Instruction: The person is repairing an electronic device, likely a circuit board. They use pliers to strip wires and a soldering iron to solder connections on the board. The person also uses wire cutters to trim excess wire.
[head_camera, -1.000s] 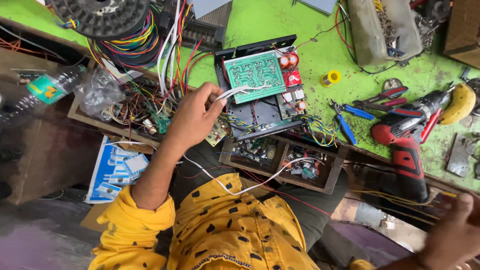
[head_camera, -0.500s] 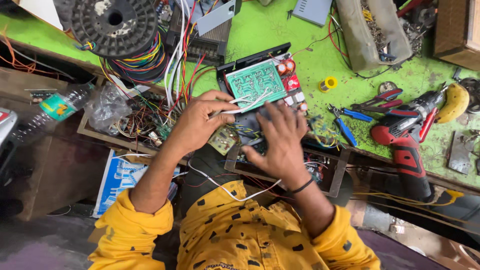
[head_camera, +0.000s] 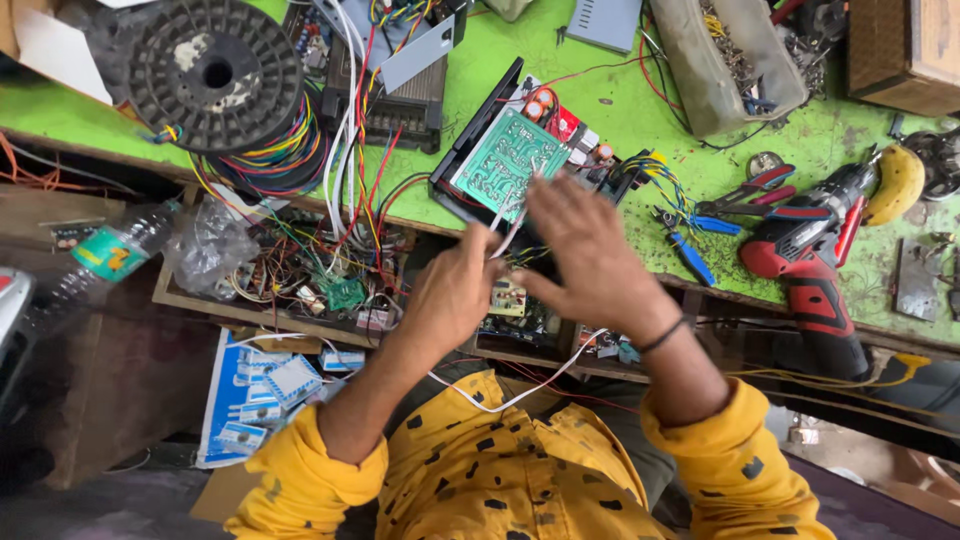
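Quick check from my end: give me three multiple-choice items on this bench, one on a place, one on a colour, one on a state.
1. Where is the red cordless drill?
A. right of the circuit board
B. left of the wire spool
C. on the floor

2. The benchtop is:
A. blue
B. green
C. white

3. The left hand:
A. lies flat and empty
B. pinches a white wire
C. grips the drill

Answers: 1 A, the drill lies at the bench's right side. 2 B, bare surface is bright green. 3 B, fingers close on the wire.
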